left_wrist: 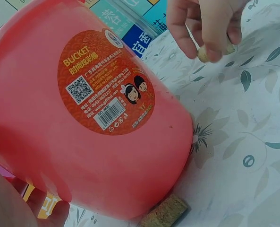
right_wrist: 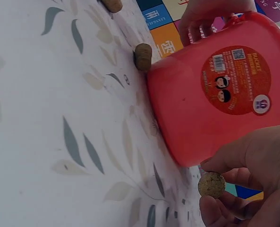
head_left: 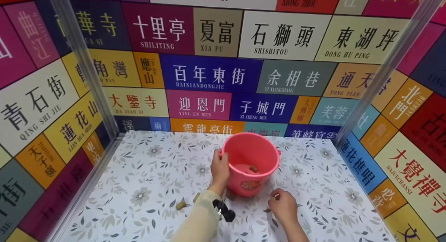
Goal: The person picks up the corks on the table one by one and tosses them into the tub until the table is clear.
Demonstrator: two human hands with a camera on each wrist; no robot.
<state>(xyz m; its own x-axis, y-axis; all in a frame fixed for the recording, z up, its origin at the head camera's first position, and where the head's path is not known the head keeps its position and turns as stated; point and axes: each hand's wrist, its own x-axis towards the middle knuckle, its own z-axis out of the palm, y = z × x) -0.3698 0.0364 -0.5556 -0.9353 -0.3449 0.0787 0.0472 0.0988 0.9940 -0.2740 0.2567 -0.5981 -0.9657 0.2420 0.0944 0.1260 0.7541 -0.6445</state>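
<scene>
A pink plastic bucket (head_left: 244, 177) stands on the table, an orange-red label on its front. My left hand (head_left: 220, 170) grips its rim on the left side, near the handle lug. One brown cork (head_left: 253, 168) shows inside on the bottom. To the right of the bucket, my right hand (head_left: 284, 205) pinches another cork (right_wrist: 211, 184) between thumb and fingers, its round end facing the right wrist camera. Close to the bucket's base lies a cork (left_wrist: 165, 213). Further left on the table is one more cork (head_left: 181, 204), with another partly hidden by the left sleeve.
White cloth with grey leaves and flowers covers the table (head_left: 139, 175). Panels of coloured place-name signs (head_left: 212, 73) rise behind and on both sides. A black strap with a clip (head_left: 224, 211) sits on the left wrist.
</scene>
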